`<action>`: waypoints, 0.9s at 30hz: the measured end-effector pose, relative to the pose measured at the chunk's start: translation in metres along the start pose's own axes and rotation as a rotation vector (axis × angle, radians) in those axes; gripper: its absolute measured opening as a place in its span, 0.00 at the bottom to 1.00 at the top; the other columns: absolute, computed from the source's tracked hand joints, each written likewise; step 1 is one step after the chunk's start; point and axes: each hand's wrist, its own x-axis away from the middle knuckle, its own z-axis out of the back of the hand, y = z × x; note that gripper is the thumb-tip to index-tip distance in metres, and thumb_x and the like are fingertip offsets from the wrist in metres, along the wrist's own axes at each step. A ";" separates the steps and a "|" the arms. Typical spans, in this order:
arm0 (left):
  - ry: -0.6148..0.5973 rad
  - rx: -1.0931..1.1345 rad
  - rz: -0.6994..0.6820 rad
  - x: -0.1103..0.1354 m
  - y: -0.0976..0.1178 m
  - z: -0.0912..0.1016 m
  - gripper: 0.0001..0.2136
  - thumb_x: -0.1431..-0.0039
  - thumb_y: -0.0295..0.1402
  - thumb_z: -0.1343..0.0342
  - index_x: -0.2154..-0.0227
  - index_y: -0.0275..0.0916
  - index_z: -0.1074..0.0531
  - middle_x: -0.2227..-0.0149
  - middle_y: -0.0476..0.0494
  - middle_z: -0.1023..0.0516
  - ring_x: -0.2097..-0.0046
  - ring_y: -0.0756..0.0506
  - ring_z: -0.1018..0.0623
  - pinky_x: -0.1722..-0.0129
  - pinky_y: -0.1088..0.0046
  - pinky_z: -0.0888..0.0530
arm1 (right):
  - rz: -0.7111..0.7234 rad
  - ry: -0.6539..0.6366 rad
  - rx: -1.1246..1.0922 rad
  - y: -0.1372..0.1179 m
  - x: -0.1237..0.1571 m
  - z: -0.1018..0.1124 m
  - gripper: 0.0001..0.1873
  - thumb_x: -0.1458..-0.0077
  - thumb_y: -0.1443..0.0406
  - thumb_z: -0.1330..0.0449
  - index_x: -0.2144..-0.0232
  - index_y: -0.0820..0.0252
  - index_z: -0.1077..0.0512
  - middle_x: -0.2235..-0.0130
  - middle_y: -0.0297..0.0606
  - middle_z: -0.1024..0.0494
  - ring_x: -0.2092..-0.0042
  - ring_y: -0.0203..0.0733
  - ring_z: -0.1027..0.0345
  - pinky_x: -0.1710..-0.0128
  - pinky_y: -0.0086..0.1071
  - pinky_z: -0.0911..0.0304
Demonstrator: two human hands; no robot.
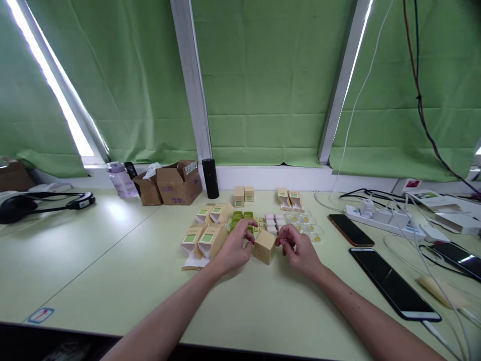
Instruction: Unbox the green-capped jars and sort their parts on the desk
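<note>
A small closed kraft-paper box [264, 247] stands on the table between my two hands. At its left side, the curled fingers and thumb of my left hand [236, 246] touch it. My right hand [299, 252] has its bent fingertips against the box's right edge. Just beyond the hands are green square cups [237, 215], small yellowish pieces [259, 223], pale pink-white blocks [269, 220] and clear plastic shells [313, 231]. Left of my left hand stand several open kraft boxes [212, 239] with green labels, their flaps raised.
Two closed kraft boxes [239, 196] and a pair of open ones [289, 199] are farther back. Brown cartons [179, 183], a black cylinder [210, 179] and a bottle [122, 179] line the wall. Phones [393, 283], a power strip [383, 221] and cables lie right.
</note>
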 end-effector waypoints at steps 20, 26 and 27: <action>-0.001 -0.179 0.165 0.008 0.000 -0.019 0.22 0.48 0.36 0.31 0.51 0.40 0.28 0.52 0.37 0.24 0.49 0.35 0.24 0.49 0.55 0.25 | 0.002 0.144 0.042 0.001 -0.001 -0.001 0.06 0.38 0.65 0.44 0.57 0.53 0.34 0.66 0.33 0.22 0.74 0.36 0.30 0.73 0.30 0.35; 0.126 -0.194 -0.042 0.010 0.006 -0.024 0.22 0.45 0.33 0.30 0.50 0.41 0.31 0.51 0.40 0.25 0.48 0.37 0.26 0.48 0.54 0.25 | 0.018 0.169 0.071 -0.004 0.000 0.000 0.07 0.34 0.61 0.44 0.56 0.54 0.32 0.64 0.35 0.22 0.73 0.36 0.30 0.74 0.30 0.35; 0.141 -0.219 -0.104 0.010 0.006 -0.023 0.22 0.45 0.33 0.31 0.49 0.41 0.31 0.51 0.39 0.26 0.47 0.36 0.27 0.47 0.53 0.26 | 0.024 0.170 0.072 -0.006 0.000 0.000 0.07 0.34 0.60 0.44 0.55 0.54 0.32 0.63 0.35 0.21 0.72 0.37 0.29 0.74 0.30 0.35</action>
